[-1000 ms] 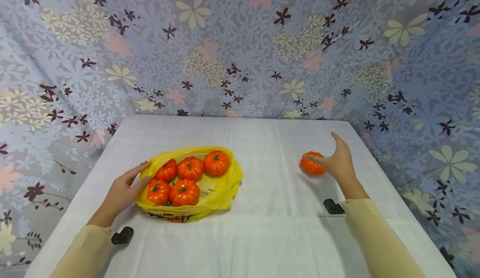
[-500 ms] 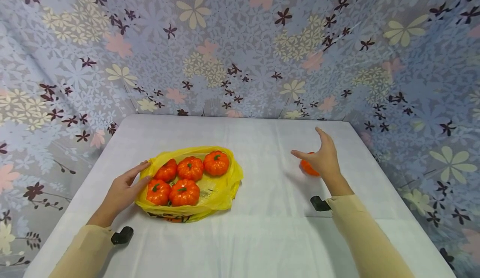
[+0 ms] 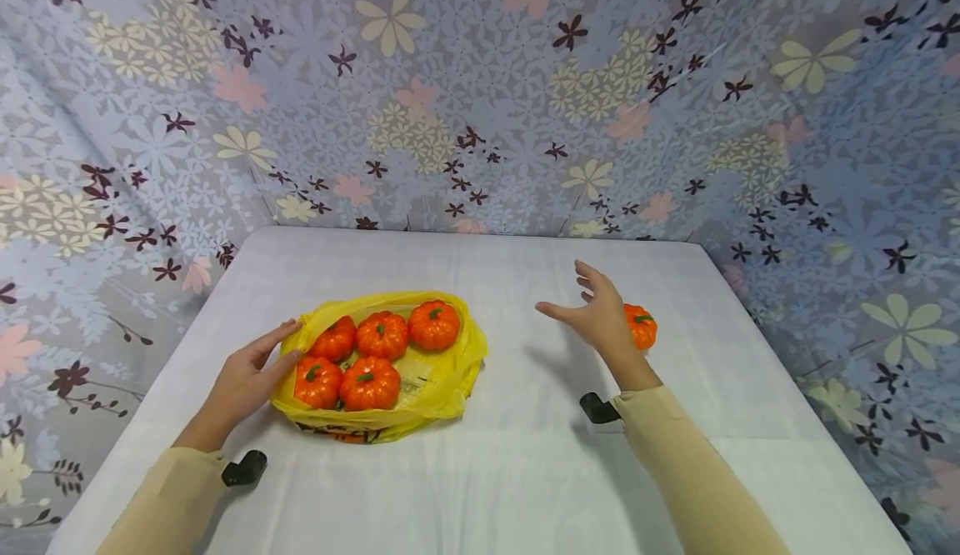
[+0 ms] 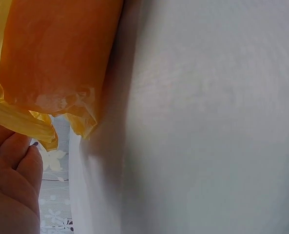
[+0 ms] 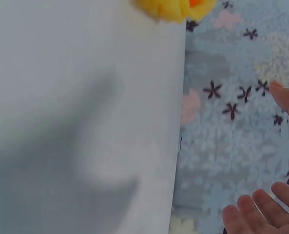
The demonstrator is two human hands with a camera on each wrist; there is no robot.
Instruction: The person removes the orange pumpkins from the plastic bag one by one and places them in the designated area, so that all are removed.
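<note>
On the left of the table, a yellow plastic bag (image 3: 442, 384) lies with its mouth spread wide. Several small orange pumpkins (image 3: 370, 383) with green stems sit inside it. My left hand (image 3: 243, 384) holds the bag's left rim between thumb and fingers; in the left wrist view, the yellow edge overlaps the fingertips (image 4: 29, 151). Over the right half of the table, my right hand (image 3: 600, 317) hovers with thumb and fingers spread apart and nothing between them. One more pumpkin (image 3: 641, 327) lies on the table just right of that hand, partly hidden behind it.
A white cloth covers the table (image 3: 487, 488). Behind it and along both sides hangs a floral curtain (image 3: 480, 105). A small black device (image 3: 244, 468) sits at the left wrist, another black device (image 3: 598, 407) at the right.
My right hand has moved left, past the lone pumpkin, which stays on the table. The left hand and the bag have not moved.
</note>
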